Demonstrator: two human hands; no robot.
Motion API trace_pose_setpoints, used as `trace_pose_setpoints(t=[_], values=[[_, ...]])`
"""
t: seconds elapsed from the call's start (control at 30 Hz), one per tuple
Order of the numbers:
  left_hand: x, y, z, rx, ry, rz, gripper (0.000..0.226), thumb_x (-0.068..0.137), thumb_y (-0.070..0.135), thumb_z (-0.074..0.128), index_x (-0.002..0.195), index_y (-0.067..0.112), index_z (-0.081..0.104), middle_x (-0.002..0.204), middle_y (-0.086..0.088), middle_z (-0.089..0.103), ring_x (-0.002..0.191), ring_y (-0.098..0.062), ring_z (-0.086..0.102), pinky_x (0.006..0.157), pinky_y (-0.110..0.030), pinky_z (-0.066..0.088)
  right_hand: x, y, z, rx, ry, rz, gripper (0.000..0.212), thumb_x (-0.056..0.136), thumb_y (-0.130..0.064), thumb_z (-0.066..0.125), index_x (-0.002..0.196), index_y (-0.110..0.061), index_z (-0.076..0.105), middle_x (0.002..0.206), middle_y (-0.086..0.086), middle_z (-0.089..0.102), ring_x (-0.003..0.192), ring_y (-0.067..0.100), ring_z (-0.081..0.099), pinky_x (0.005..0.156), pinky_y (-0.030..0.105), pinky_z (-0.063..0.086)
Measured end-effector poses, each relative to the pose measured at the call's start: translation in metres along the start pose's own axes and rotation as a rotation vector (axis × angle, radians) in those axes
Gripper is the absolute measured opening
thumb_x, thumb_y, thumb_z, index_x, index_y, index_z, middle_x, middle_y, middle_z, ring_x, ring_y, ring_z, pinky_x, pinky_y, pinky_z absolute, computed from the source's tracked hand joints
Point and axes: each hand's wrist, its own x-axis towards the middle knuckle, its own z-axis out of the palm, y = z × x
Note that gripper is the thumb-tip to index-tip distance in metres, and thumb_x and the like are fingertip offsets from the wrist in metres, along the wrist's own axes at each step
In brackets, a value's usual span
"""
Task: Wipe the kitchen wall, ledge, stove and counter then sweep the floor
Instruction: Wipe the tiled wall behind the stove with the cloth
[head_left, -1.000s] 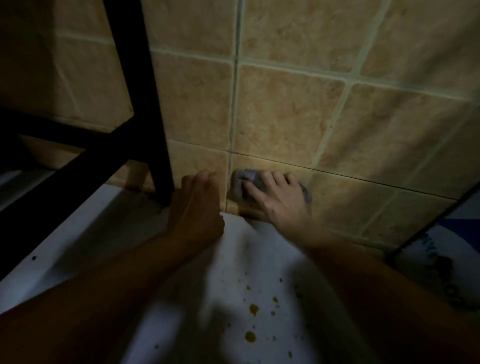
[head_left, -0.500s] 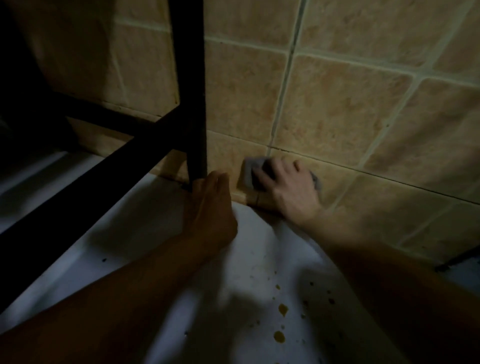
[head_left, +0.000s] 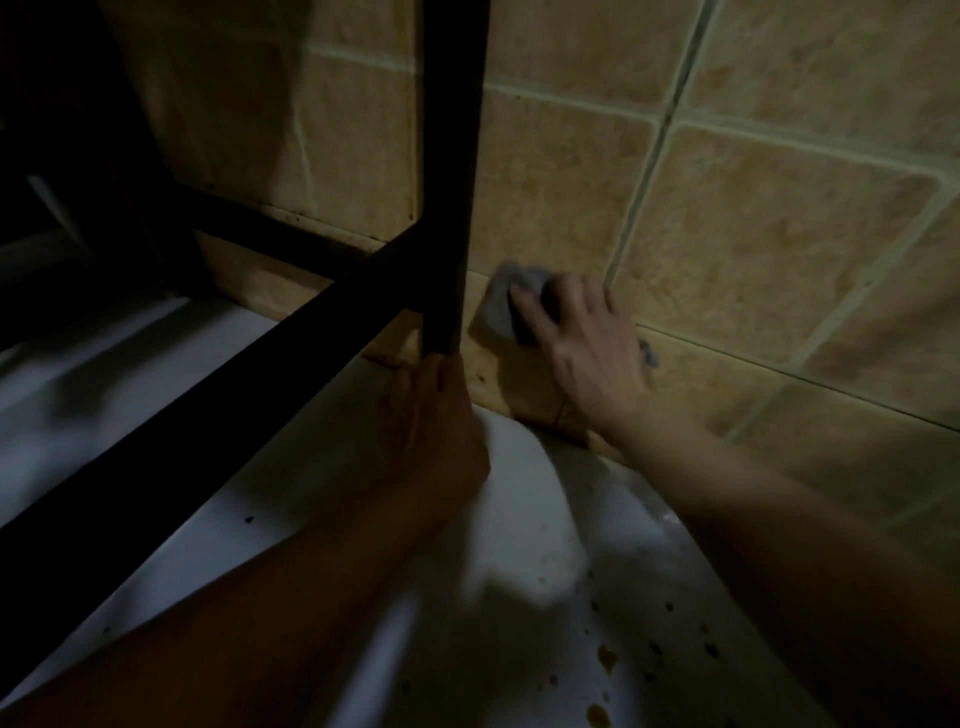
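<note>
Head view, dim and slightly blurred: looking down at a tan tiled wall (head_left: 753, 218) meeting a white table (head_left: 519, 519) below. Right hand (head_left: 592, 348) pressing a grey cloth (head_left: 498, 306) flat against the lowest row of tiles, just above the seam where wall and table join; fingers spread and fairly straight over the cloth, so the grip reading as open and pushing rather than curled round anything. Cloth showing mostly at the fingertips, to their left, with a small scrap of it peeking out past the heel of the hand on the right. Left hand (head_left: 436, 415) sitting at the foot of a black metal frame (head_left: 452, 171), just left of the cloth, its thumb and fingers rising to the bottom end of the upright post; looking like a hold on the post, though the shadow making it hard to tell how firmly that grip is closing. Frame standing on the table close against the wall, with one dark bar running down toward the lower left and another heading back along the wall to the left. Both bare forearms reaching in from the bottom edge. Brown spots (head_left: 605, 657) and smaller dark specks lying scattered on the table near the lower right, well apart from either hand.
</note>
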Motion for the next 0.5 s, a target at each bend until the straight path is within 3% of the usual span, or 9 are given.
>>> trace_pose_setpoints(t=[0.1,0.17,0.27,0.33,0.4,0.5], values=[[0.003,0.001,0.006,0.012,-0.004,-0.029,0.075,0.092,0.026,0.055,0.15,0.016,0.008,0.155,-0.007,0.01,0.142,-0.028,0.012,0.114,-0.039,0.015,0.031,0.002,-0.006,-0.033,0.097,0.097,0.046,0.088,-0.022,0.034,0.126,-0.016,0.059,0.105,0.013,0.033,0.085,0.026,0.034,0.066,0.035,0.033],[0.006,0.001,0.013,0.022,0.01,-0.039,0.079,0.089,0.027,0.059,0.15,0.016,0.01,0.154,-0.007,0.012,0.142,-0.028,0.014,0.114,-0.04,0.015,0.028,-0.006,0.003,-0.005,0.095,0.048,0.046,0.087,-0.023,0.035,0.126,-0.014,0.058,0.105,0.012,0.033,0.086,0.026,0.033,0.067,0.037,0.025],[0.005,0.0,0.02,-0.017,-0.026,-0.053,0.085,0.085,0.025,0.065,0.149,0.019,0.008,0.154,-0.005,0.011,0.142,-0.029,0.011,0.114,-0.041,0.014,0.001,-0.026,0.02,0.055,-0.032,-0.114,0.047,0.081,-0.036,0.053,0.122,-0.015,0.062,0.103,0.008,0.032,0.085,0.024,0.033,0.068,0.034,0.022],[0.003,0.0,0.022,-0.016,-0.028,-0.062,0.086,0.084,0.024,0.066,0.149,0.02,0.009,0.155,-0.004,0.01,0.143,-0.029,0.009,0.115,-0.042,0.013,-0.011,-0.036,0.025,0.052,-0.113,-0.12,0.06,0.073,-0.052,0.064,0.121,-0.016,0.062,0.101,0.007,0.033,0.085,0.023,0.034,0.067,0.033,0.021],[0.001,-0.003,0.022,-0.014,-0.044,-0.086,0.085,0.085,0.025,0.066,0.149,0.02,0.009,0.156,-0.004,0.01,0.143,-0.029,0.009,0.115,-0.042,0.012,-0.008,-0.039,0.021,0.054,-0.175,-0.095,0.063,0.073,-0.06,0.057,0.119,-0.017,0.062,0.101,0.008,0.033,0.085,0.023,0.034,0.067,0.033,0.021],[0.001,-0.007,0.02,-0.015,-0.051,-0.108,0.084,0.086,0.025,0.064,0.15,0.019,0.009,0.156,-0.005,0.011,0.143,-0.028,0.01,0.115,-0.042,0.013,-0.016,-0.041,0.023,0.11,-0.21,-0.187,0.051,0.082,-0.047,0.037,0.11,-0.016,0.067,0.099,0.01,0.041,0.083,0.025,0.036,0.067,0.034,0.023]])
